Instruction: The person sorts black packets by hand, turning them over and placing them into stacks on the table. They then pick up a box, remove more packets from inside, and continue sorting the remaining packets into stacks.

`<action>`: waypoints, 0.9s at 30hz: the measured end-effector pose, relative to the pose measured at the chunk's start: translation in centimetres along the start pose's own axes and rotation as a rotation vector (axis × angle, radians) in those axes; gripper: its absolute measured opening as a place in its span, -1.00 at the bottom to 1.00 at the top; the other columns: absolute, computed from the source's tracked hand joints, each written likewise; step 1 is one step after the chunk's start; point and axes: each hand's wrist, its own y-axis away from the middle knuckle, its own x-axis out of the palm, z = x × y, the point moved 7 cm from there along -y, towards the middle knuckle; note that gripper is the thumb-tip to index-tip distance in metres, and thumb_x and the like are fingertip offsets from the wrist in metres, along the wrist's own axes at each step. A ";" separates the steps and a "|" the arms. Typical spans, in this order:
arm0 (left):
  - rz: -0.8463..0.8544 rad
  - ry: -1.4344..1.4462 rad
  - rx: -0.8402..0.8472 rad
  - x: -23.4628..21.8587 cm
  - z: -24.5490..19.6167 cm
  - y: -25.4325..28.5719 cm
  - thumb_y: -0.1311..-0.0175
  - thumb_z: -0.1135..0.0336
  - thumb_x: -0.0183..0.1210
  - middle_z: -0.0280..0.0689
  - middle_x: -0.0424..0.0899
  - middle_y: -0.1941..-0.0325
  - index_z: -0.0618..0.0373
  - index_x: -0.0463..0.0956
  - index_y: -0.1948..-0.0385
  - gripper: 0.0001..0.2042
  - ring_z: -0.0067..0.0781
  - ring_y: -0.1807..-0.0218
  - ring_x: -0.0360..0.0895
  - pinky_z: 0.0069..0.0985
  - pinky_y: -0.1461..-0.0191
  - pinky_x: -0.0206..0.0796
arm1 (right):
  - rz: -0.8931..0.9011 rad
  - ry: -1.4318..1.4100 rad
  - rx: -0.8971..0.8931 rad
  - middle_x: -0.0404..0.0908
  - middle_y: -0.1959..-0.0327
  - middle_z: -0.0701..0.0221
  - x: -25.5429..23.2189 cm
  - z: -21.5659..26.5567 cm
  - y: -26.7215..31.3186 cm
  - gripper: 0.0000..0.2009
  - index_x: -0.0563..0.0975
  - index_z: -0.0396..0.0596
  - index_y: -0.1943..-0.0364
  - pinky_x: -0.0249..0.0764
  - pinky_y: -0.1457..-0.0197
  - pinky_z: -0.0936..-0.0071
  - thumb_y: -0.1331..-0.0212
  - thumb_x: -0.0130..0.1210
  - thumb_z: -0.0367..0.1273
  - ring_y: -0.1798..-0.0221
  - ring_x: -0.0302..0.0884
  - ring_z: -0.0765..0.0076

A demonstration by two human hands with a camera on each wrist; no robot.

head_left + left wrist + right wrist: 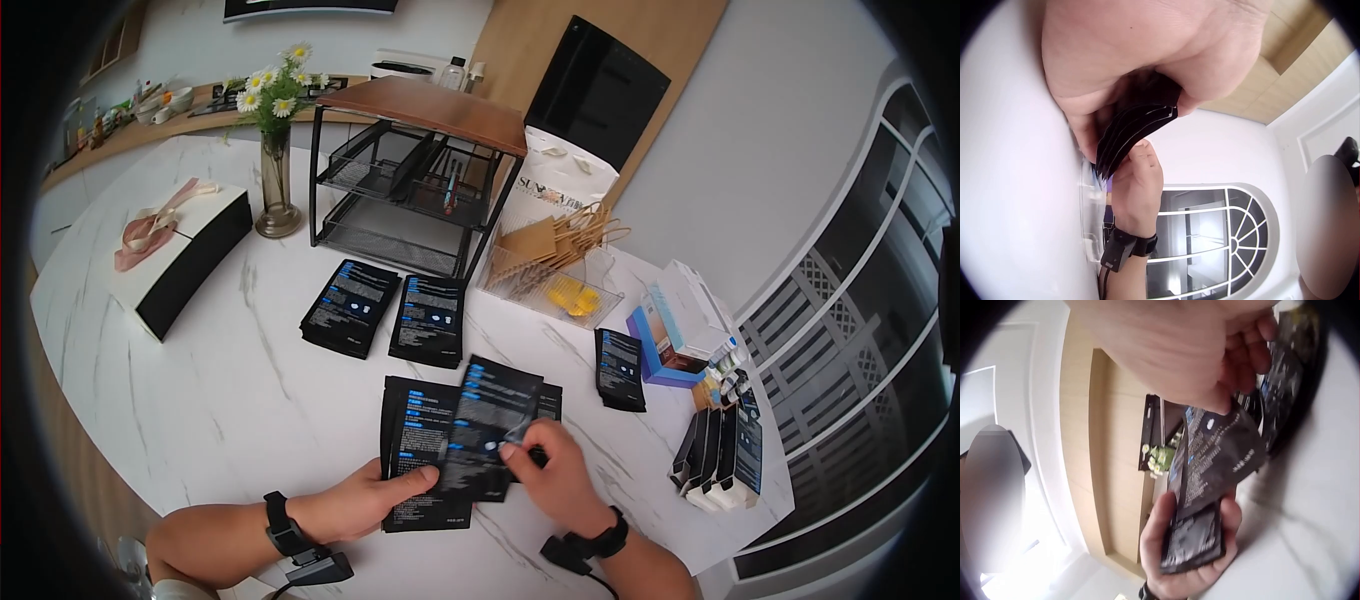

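My left hand (365, 500) grips a stack of flat black sachets (418, 440) with blue and white print, thumb on top. In the left wrist view the several layered edges of that stack (1135, 128) show beneath the palm. With thumb and fingers, my right hand (562, 478) pinches a single sachet (492, 415) at its right side, tilted and overlapping the stack. The right wrist view shows this sachet (1216, 462) hanging over the stack (1194, 540) in my left hand. More sachets (549, 400) lie on the table, partly hidden behind my right hand.
Two sachet piles (350, 308) lie side by side farther back on the white marbled table (290, 400); another pile (619, 370) is at right, near stacked boxes (685, 320) and open black boxes (715, 455). Behind stand a mesh organizer (420, 105), clear bin (540, 295), flower vase (278, 180) and ribboned box (190, 250).
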 end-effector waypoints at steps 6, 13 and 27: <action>0.034 0.014 0.023 -0.4 0.3 -0.8 -0.57 0.35 0.05 -0.02 0.59 -0.28 0.25 0.28 -0.37 -0.58 -0.14 -0.30 0.59 -0.23 -0.40 0.47 | -0.017 -0.151 0.328 0.49 0.52 0.55 -3.3 -5.8 -0.5 -0.77 0.47 -0.11 0.42 0.31 0.33 0.56 -0.26 0.33 -0.38 0.42 0.33 0.67; 0.017 0.001 0.017 -0.3 0.0 -0.5 -0.56 0.37 0.04 -0.03 0.59 -0.29 0.25 0.29 -0.36 -0.59 -0.13 -0.30 0.59 -0.21 -0.39 0.48 | -0.123 -0.185 0.367 0.55 0.47 0.59 -3.6 -7.8 -0.2 -0.87 0.52 -0.15 0.33 0.32 0.38 0.70 -0.31 0.27 -0.47 0.44 0.38 0.78; -0.001 -0.003 0.042 -0.6 -0.1 -0.4 -0.54 0.37 0.09 -0.05 0.60 -0.28 0.20 0.30 -0.36 -0.58 -0.17 -0.28 0.61 -0.21 -0.36 0.51 | -0.102 0.240 0.352 0.66 0.57 0.35 -3.7 -6.4 0.1 -0.85 0.52 -0.11 0.31 0.51 0.35 0.32 -0.21 0.28 -0.39 0.51 0.64 0.27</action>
